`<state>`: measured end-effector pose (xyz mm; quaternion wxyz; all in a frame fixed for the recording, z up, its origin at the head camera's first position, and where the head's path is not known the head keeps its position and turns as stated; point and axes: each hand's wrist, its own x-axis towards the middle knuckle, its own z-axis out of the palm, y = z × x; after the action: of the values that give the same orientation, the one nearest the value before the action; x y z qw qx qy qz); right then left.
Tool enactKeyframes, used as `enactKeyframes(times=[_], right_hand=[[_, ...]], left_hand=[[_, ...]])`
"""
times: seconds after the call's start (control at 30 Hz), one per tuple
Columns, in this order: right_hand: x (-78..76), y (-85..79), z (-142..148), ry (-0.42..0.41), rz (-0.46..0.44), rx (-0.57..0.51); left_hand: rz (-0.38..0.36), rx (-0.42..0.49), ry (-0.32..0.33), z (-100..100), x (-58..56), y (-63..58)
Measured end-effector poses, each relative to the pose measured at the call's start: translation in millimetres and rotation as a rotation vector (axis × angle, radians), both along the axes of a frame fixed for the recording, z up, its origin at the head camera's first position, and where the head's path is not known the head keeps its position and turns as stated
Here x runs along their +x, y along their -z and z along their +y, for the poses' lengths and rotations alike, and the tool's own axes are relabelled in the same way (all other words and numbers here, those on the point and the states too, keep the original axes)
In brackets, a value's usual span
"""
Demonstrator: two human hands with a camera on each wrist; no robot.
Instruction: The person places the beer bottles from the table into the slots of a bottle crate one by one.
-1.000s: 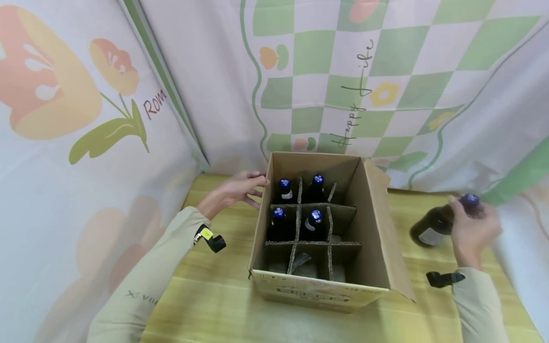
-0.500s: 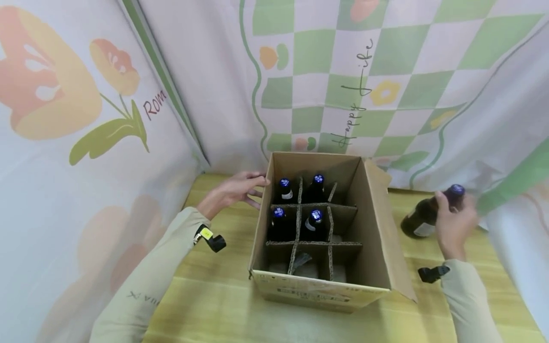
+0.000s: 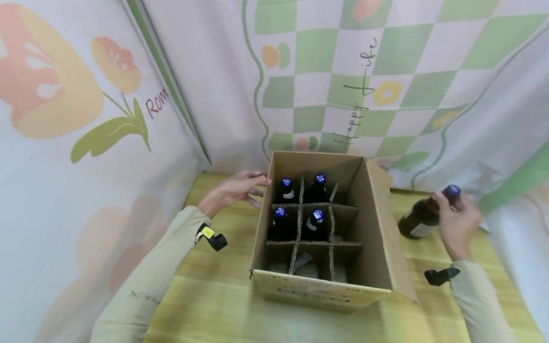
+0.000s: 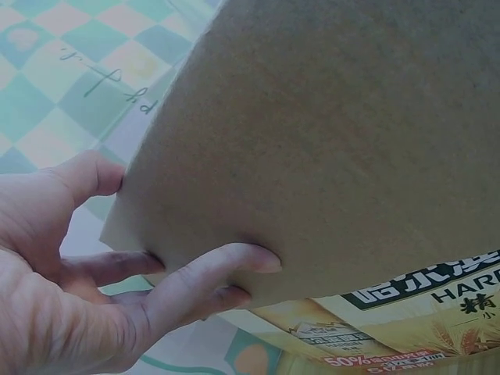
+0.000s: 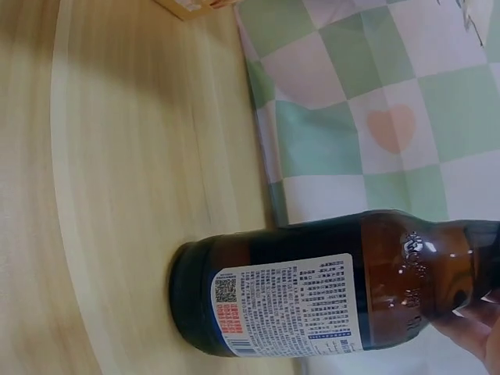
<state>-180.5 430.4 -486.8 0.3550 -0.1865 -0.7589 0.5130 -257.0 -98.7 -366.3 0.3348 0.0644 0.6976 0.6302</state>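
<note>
In the head view a cardboard box (image 3: 326,295) stands with its top open and cardboard dividers inside. Blue-capped dark bottles (image 3: 317,216) fill several of its left and middle cells. My left hand (image 3: 242,186) is at the box's left side, its relaxed fingers touching the brown cardboard flap (image 4: 312,148) in the left wrist view. To the right of the box, my right hand (image 3: 460,221) holds a brown beer bottle (image 3: 422,216) by the neck, below its blue cap. The bottle's back label (image 5: 289,305) faces the right wrist camera. Whether its base touches the table cannot be told.
The wooden table (image 3: 206,295) extends around the box. A side flap (image 3: 392,238) leans outward on the box's right, between box and bottle. A clear plastic scrap (image 3: 302,259) lies in a front cell. A patterned curtain (image 3: 317,52) hangs behind.
My right hand has moved the beer bottle leftward, closer to the box, and has slowed over the last half second. My left hand keeps its place on the box.
</note>
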Motion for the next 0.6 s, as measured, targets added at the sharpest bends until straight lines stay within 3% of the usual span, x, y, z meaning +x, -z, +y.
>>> enactKeyframes(times=[0.27, 0.6], right_hand=[[0.9, -16.1, 2.9, -0.047, -0.126, -0.181], [-2.6, -27.2, 0.7, -0.063, -0.289, -0.087]], left_hand=[[-0.019, 0.009, -0.007, 0.7, -0.8, 2.1], [-0.017, 0.024, 0.008, -0.2, -1.5, -2.4]])
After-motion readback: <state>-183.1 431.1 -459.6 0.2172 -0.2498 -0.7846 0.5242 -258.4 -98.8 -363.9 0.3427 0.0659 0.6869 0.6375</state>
